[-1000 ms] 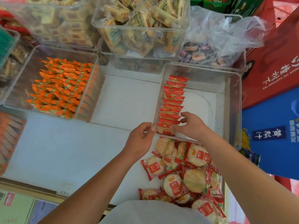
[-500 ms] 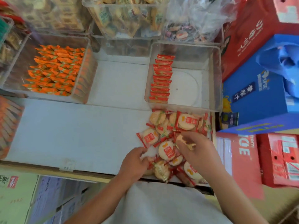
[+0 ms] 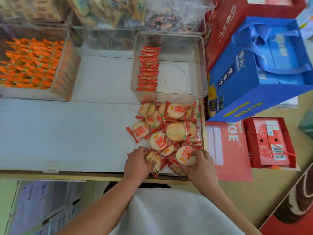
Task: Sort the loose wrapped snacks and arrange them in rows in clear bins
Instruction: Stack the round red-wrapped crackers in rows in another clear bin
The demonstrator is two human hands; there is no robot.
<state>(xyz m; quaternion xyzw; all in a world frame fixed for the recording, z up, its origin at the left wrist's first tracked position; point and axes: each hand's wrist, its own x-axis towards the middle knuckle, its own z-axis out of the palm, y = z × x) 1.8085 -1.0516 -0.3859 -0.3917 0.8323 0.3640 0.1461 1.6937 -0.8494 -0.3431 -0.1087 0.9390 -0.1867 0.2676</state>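
From the head camera, both hands work at the near edge of a pile of wrapped rice crackers (image 3: 169, 129) lying on a white shelf (image 3: 76, 133).

The left hand (image 3: 138, 162) has its fingers curled down onto a front packet (image 3: 155, 164) of the pile and grips it; its fingertips are hidden among the wrappers. The right hand (image 3: 200, 164) holds a round cracker packet (image 3: 185, 156), red label facing up, with the thumb on the packet's right edge and the fingers curled beneath it. The 2 hands are near each other, with a few red-edged packets between their fingers.

Just beyond the fingertips the rest of the pile spreads away, loose and overlapping, and reaches the near wall of a clear bin (image 3: 169, 96). Inside that bin, further beyond the left fingers, 1 row of red packets (image 3: 148, 68) stands on edge along its left wall; to the right of the row the bin's floor is bare.

Well to the left of the left fingers and further away, another clear bin (image 3: 65, 78) holds orange-wrapped snacks (image 3: 32, 63) in rows. To the right of the right fingers, off the shelf, lie a red box (image 3: 269, 143) and, beyond it, a blue gift box (image 3: 250, 85).
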